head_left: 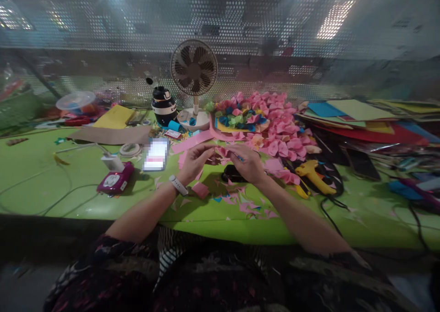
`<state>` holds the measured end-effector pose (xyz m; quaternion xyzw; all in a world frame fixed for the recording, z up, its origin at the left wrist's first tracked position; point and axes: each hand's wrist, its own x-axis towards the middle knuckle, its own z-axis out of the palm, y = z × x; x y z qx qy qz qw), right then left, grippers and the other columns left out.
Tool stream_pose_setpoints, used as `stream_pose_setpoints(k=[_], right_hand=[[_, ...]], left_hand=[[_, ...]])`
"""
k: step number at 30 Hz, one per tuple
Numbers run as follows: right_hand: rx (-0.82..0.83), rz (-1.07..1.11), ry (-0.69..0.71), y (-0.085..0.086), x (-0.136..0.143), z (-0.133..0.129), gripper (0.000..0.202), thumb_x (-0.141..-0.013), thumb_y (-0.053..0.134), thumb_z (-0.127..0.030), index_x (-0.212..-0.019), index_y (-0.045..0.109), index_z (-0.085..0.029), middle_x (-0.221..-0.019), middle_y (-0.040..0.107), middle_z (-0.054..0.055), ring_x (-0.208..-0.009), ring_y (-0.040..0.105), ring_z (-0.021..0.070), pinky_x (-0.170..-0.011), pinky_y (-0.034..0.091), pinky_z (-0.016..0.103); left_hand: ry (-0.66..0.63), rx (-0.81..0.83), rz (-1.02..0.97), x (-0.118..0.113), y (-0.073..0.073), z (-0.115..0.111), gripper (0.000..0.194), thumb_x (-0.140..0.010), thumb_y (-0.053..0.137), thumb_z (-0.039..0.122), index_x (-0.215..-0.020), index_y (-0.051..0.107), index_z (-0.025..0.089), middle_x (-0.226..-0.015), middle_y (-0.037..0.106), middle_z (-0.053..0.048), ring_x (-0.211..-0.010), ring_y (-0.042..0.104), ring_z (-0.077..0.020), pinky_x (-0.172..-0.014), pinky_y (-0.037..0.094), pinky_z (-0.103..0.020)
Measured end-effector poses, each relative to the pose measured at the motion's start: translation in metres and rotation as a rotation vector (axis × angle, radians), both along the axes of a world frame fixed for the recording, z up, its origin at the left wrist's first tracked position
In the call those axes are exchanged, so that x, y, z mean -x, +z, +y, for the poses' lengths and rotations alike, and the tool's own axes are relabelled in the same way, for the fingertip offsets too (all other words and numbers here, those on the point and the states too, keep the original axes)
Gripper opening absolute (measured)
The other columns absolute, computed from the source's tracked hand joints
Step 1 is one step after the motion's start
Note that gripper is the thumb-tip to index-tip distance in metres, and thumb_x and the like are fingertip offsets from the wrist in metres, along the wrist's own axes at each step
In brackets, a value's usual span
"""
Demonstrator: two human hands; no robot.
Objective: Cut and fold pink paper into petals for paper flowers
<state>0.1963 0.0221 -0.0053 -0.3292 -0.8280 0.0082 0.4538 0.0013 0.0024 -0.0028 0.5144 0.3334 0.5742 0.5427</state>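
Over the green table (137, 197), my left hand (198, 161) and my right hand (245, 161) meet with their fingertips almost together. Both are closed in a pinch on a small piece of pink paper (222, 151), mostly hidden by the fingers. A white band circles my left wrist. Below my right hand lies a small black object (234, 174), partly covered, its kind unclear. Pink paper squares (200, 189) and scattered pink and blue scraps (247, 206) lie in front of my hands. Just beyond them is a large heap of folded pink paper petals (275, 128).
A yellow glue gun (314, 175) lies right of my hands. Behind stand a fan (194, 69) and a black jar-shaped object (164, 108). A lit phone (156, 154), tape roll (130, 150) and purple power box (115, 179) lie left. Coloured sheets (364, 110) are stacked right.
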Motion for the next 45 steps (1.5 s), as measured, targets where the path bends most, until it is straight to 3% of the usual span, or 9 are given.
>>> stream_pose_setpoints(k=[10, 17, 21, 24, 28, 33, 39, 45], right_hand=[[-0.114, -0.119, -0.048, -0.005, -0.002, 0.003, 0.028, -0.097, 0.05, -0.021, -0.111, 0.074, -0.02, -0.107, 0.077, 0.01, -0.101, 0.07, 0.0248, -0.09, 0.054, 0.042], [-0.141, -0.263, -0.099, -0.004, -0.002, -0.001, 0.026, -0.097, 0.051, -0.02, -0.109, 0.074, -0.022, -0.114, 0.075, 0.01, -0.105, 0.066, 0.0264, -0.096, 0.049, 0.045], [-0.06, -0.215, -0.071, 0.0, 0.001, -0.005, 0.024, -0.095, 0.053, -0.022, -0.108, 0.074, -0.023, -0.114, 0.075, 0.01, -0.106, 0.067, 0.0272, -0.099, 0.048, 0.048], [0.02, -0.025, -0.036, 0.008, -0.001, -0.007, 0.027, -0.092, 0.058, -0.03, -0.115, 0.07, -0.021, -0.12, 0.073, 0.012, -0.112, 0.065, 0.028, -0.1, 0.049, 0.048], [0.369, 0.36, 0.074, 0.017, -0.005, -0.005, 0.032, -0.091, 0.054, -0.035, -0.117, 0.068, -0.022, -0.123, 0.07, 0.01, -0.112, 0.065, 0.0241, -0.096, 0.054, 0.042], [0.717, 0.58, 0.196, 0.012, -0.003, 0.001, 0.029, -0.084, 0.062, -0.038, -0.104, 0.072, -0.021, -0.107, 0.074, 0.006, -0.103, 0.067, 0.021, -0.098, 0.052, 0.04], [0.83, 0.686, 0.231, 0.006, 0.001, 0.005, 0.026, -0.077, 0.067, -0.037, -0.097, 0.073, -0.021, -0.099, 0.075, 0.003, -0.097, 0.068, 0.0191, -0.098, 0.052, 0.039], [0.85, 0.685, 0.24, 0.006, 0.0, 0.005, 0.022, -0.079, 0.067, -0.038, -0.092, 0.072, -0.022, -0.093, 0.075, 0.003, -0.093, 0.07, 0.0186, -0.094, 0.055, 0.038]], left_hand=[[0.012, -0.053, 0.112, 0.001, -0.003, 0.002, 0.035, -0.078, 0.074, 0.039, -0.102, 0.072, 0.013, -0.082, 0.075, -0.006, -0.069, 0.071, -0.0137, -0.07, 0.06, -0.027], [0.156, -0.327, 0.414, 0.001, -0.017, 0.011, 0.028, -0.08, 0.069, 0.027, -0.105, 0.077, 0.018, -0.092, 0.077, -0.008, -0.079, 0.07, -0.0167, -0.071, 0.057, -0.028], [0.183, -0.36, 0.387, 0.003, -0.022, 0.016, 0.023, -0.079, 0.071, 0.028, -0.1, 0.078, 0.023, -0.098, 0.077, -0.008, -0.086, 0.07, -0.0186, -0.074, 0.058, -0.031], [0.128, -0.206, 0.196, 0.004, -0.021, 0.019, 0.029, -0.074, 0.078, 0.039, -0.095, 0.077, 0.019, -0.092, 0.077, -0.008, -0.079, 0.072, -0.0182, -0.072, 0.06, -0.033], [0.073, -0.004, 0.011, 0.005, -0.017, 0.019, 0.043, -0.068, 0.082, 0.047, -0.095, 0.073, 0.015, -0.079, 0.075, -0.005, -0.071, 0.073, -0.0176, -0.069, 0.061, -0.033], [0.04, 0.007, -0.036, 0.006, -0.016, 0.016, 0.045, -0.067, 0.084, 0.047, -0.094, 0.071, 0.014, -0.08, 0.076, -0.005, -0.072, 0.074, -0.0171, -0.073, 0.062, -0.034], [0.042, 0.017, -0.073, 0.005, -0.015, 0.015, 0.047, -0.062, 0.087, 0.048, -0.092, 0.072, 0.016, -0.076, 0.075, -0.003, -0.069, 0.073, -0.0159, -0.07, 0.062, -0.031], [0.029, -0.021, -0.04, 0.004, -0.015, 0.014, 0.044, -0.065, 0.085, 0.05, -0.092, 0.074, 0.016, -0.078, 0.076, -0.004, -0.07, 0.074, -0.0171, -0.071, 0.062, -0.032]])
